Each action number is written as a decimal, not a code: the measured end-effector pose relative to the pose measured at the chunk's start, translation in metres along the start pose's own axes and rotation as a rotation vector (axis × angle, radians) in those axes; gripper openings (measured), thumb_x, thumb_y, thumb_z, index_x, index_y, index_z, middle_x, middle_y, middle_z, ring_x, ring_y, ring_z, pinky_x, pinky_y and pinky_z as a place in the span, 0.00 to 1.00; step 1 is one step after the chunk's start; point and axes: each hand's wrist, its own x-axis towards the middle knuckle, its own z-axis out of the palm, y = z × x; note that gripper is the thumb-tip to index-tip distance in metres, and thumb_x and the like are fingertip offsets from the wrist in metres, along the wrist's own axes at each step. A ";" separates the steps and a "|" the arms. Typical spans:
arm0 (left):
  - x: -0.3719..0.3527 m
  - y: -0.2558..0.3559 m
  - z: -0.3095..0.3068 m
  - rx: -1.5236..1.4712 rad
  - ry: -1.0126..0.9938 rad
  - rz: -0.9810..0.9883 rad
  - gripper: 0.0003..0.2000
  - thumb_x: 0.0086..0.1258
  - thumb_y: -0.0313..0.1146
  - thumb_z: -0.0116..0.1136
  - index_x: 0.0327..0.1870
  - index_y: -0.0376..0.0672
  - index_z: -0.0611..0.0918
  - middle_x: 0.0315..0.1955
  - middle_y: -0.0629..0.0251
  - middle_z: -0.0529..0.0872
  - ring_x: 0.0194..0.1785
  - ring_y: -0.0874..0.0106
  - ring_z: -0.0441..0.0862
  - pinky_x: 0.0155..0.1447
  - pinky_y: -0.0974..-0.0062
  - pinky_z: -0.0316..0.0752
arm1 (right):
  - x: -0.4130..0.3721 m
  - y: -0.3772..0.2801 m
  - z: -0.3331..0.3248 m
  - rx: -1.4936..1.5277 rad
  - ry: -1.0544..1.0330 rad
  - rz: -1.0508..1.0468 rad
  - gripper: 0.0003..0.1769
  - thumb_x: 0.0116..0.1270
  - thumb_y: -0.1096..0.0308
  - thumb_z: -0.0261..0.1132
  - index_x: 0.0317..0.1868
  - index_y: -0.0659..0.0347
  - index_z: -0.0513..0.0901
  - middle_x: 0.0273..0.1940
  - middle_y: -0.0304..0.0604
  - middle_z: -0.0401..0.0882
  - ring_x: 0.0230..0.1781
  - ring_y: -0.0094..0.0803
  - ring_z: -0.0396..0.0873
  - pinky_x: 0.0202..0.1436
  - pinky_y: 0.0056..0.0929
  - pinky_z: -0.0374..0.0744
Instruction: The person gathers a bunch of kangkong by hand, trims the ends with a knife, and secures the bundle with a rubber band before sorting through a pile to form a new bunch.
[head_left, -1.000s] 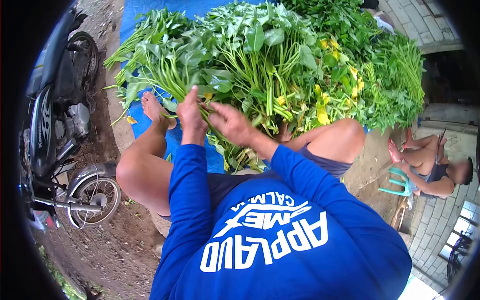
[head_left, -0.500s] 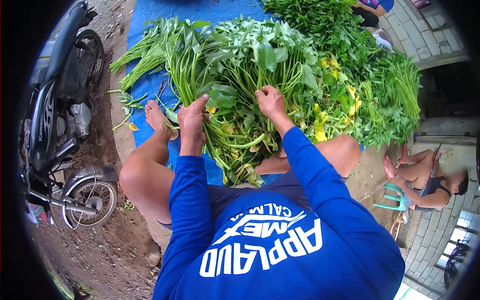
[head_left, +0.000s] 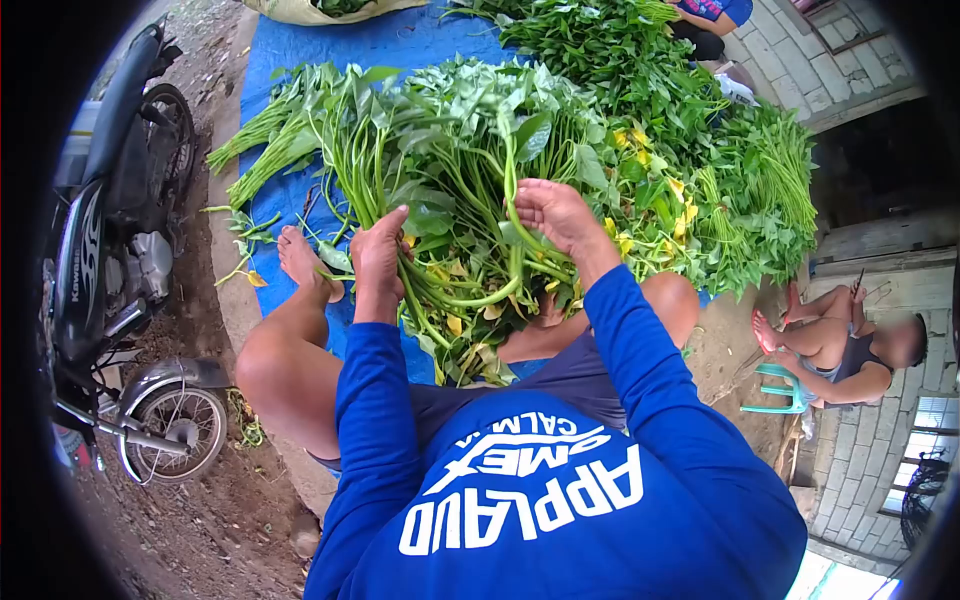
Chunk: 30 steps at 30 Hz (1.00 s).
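Observation:
My left hand (head_left: 378, 262) is closed around a bunch of water spinach (head_left: 362, 175), with the leafy tops pointing away from me and long green stems hanging below the fist. To its right, my right hand (head_left: 562, 222) has its fingertips on a single thick water spinach stem (head_left: 511, 185), which bends down between the hands. Beneath and behind both hands lies a heap of water spinach (head_left: 470, 130), with loose stems and yellowed leaves near my legs.
A blue tarp (head_left: 285, 75) lies under the greens. More leafy bundles (head_left: 765, 190) are piled at the right. A motorcycle (head_left: 110, 260) stands at the left. Another person (head_left: 840, 360) sits on a green plastic stool (head_left: 780, 390) at the right, and a sack (head_left: 330, 10) lies at the far edge.
My right hand has moved right and slightly down, its fingers less tightly curled, and a single stem now stands out at its fingertips. My left hand still grips the bunch.

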 end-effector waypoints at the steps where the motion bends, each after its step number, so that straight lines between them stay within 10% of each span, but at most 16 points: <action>1: -0.001 0.003 0.003 -0.007 0.003 -0.002 0.14 0.68 0.37 0.76 0.29 0.46 0.79 0.21 0.73 0.76 0.20 0.78 0.74 0.25 0.76 0.70 | 0.003 0.004 0.006 -0.022 0.072 -0.015 0.17 0.78 0.72 0.66 0.62 0.68 0.77 0.43 0.45 0.88 0.37 0.33 0.90 0.43 0.33 0.91; 6: 0.000 0.001 -0.002 -0.010 0.011 -0.021 0.13 0.68 0.37 0.76 0.31 0.45 0.80 0.21 0.74 0.76 0.20 0.79 0.74 0.25 0.77 0.70 | 0.001 0.011 0.011 -0.393 0.519 -0.150 0.15 0.77 0.75 0.62 0.61 0.58 0.78 0.40 0.44 0.85 0.29 0.33 0.87 0.33 0.34 0.88; 13: 0.003 -0.003 -0.004 0.013 -0.012 0.003 0.13 0.68 0.37 0.76 0.31 0.45 0.81 0.21 0.72 0.77 0.20 0.78 0.74 0.25 0.76 0.70 | 0.008 0.015 -0.005 -0.299 0.305 0.140 0.23 0.78 0.77 0.55 0.71 0.59 0.76 0.43 0.42 0.82 0.34 0.32 0.85 0.40 0.39 0.89; 20: 0.000 -0.003 -0.002 0.026 -0.028 -0.003 0.13 0.67 0.36 0.76 0.32 0.43 0.81 0.21 0.71 0.77 0.20 0.77 0.74 0.25 0.75 0.70 | 0.027 -0.003 -0.023 -0.266 0.012 0.456 0.46 0.81 0.69 0.63 0.88 0.56 0.45 0.41 0.48 0.87 0.39 0.40 0.91 0.49 0.51 0.90; 30: 0.005 -0.005 -0.002 0.023 -0.014 -0.024 0.12 0.67 0.36 0.76 0.35 0.44 0.81 0.21 0.72 0.76 0.20 0.78 0.73 0.24 0.76 0.70 | -0.013 -0.027 0.005 -0.330 -0.017 -0.091 0.32 0.73 0.64 0.76 0.71 0.60 0.72 0.43 0.38 0.87 0.38 0.25 0.85 0.42 0.32 0.83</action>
